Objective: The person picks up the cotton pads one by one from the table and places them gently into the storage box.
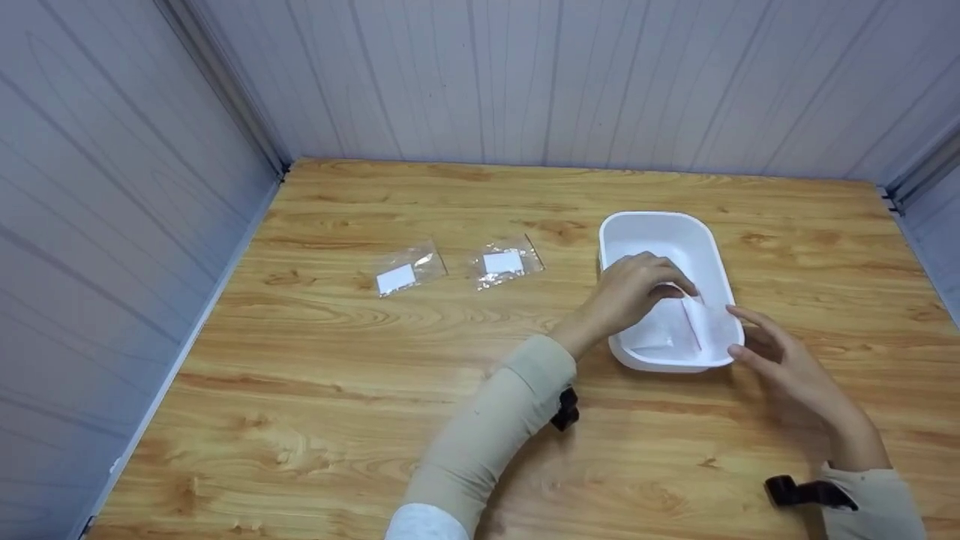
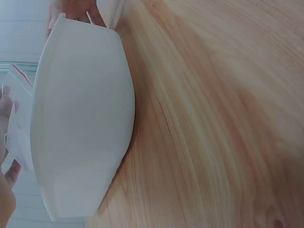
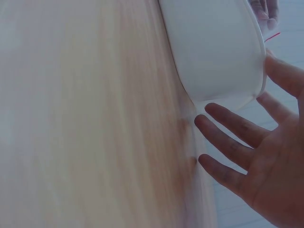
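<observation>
A white rectangular plastic tub (image 1: 660, 234) stands on the wooden table, right of the middle. My left hand (image 1: 637, 289) reaches over its left wall and pinches a clear zip bag (image 2: 21, 128) with a red seal line, held inside the tub near its right side. In the left wrist view the tub's outer wall hides part of that bag. My right hand (image 1: 784, 367) is at the tub's near right corner, thumb and index fingertip against the rim. Its other fingers (image 3: 228, 142) are spread and fairly straight beside the wall.
Two small clear bags, each with a white card, lie flat left of the tub: a left bag (image 1: 397, 277) and a right bag (image 1: 504, 262). Grey panel walls (image 1: 510, 82) border the table (image 1: 337, 420) at the back and sides.
</observation>
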Tool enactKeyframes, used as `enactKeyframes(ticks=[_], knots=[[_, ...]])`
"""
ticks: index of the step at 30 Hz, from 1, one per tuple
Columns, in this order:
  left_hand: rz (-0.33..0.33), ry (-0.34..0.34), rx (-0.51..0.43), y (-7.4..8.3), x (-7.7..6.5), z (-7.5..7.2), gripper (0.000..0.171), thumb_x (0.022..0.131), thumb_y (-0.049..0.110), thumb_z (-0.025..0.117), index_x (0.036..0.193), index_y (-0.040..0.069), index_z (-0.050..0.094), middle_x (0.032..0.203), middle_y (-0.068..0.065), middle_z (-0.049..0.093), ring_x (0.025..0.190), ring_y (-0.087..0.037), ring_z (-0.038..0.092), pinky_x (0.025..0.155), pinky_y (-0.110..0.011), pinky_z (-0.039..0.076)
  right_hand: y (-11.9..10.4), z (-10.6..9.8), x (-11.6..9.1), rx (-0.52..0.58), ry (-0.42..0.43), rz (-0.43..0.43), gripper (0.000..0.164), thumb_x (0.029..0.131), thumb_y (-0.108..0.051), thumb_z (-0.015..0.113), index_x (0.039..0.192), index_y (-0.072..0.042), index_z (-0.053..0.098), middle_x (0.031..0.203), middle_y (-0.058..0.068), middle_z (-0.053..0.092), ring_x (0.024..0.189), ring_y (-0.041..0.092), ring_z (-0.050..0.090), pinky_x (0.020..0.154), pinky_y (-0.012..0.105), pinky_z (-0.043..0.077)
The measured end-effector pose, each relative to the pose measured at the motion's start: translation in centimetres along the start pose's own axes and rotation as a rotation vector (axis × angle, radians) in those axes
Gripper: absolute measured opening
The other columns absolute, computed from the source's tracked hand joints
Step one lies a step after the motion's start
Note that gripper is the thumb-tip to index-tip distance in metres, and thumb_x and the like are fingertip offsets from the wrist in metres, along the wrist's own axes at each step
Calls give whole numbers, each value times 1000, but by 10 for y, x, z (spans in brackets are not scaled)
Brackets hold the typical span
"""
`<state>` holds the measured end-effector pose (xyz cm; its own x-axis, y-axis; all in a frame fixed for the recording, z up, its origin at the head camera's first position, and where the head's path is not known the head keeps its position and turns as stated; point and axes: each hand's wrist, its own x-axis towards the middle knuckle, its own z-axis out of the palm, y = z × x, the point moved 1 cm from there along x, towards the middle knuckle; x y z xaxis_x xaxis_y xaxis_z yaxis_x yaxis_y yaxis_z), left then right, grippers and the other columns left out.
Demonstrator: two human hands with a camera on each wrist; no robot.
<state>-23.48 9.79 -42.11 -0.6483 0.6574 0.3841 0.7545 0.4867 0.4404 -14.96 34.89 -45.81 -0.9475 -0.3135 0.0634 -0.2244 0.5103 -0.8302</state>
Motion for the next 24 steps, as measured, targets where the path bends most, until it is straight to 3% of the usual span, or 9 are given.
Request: enactKeyframes(ticks=[4, 9, 14, 24], knots=[[-8, -10, -6, -1, -1, -1, 21, 95, 24, 66, 113, 24, 76, 111, 12, 71, 105, -2, 59, 91, -12, 38, 0, 0, 0, -3, -4, 8, 55, 100, -8, 58, 151, -6, 37, 142, 34, 43, 111, -13, 47, 88, 6, 39], [-13, -11, -2, -2, -6, -8, 24, 93, 25, 68, 116, 23, 74, 113, 12, 70, 109, -3, 60, 96, -12, 36, 0, -1, -1, 18, -7, 8, 55, 100, -7, 58, 151, -4, 37, 135, 35, 49, 111, -11, 49, 88, 7, 41], [2, -13, 19, -4, -17, -21, 26, 94, 25, 68, 119, 21, 73, 116, 10, 70, 110, -5, 60, 97, -14, 38, 0, -1, -1, 22, -8, 1, 55, 100, -6, 58, 151, -3, 37, 131, 36, 52, 111, -11, 49, 89, 7, 41], [-42, -12, -13, -15, -35, -49, 25, 97, 23, 65, 121, 19, 71, 119, 7, 68, 112, -8, 58, 94, -19, 41, 0, 0, -1, 9, -13, 14, 56, 100, -9, 58, 151, -4, 36, 134, 37, 49, 110, -13, 48, 88, 7, 40]])
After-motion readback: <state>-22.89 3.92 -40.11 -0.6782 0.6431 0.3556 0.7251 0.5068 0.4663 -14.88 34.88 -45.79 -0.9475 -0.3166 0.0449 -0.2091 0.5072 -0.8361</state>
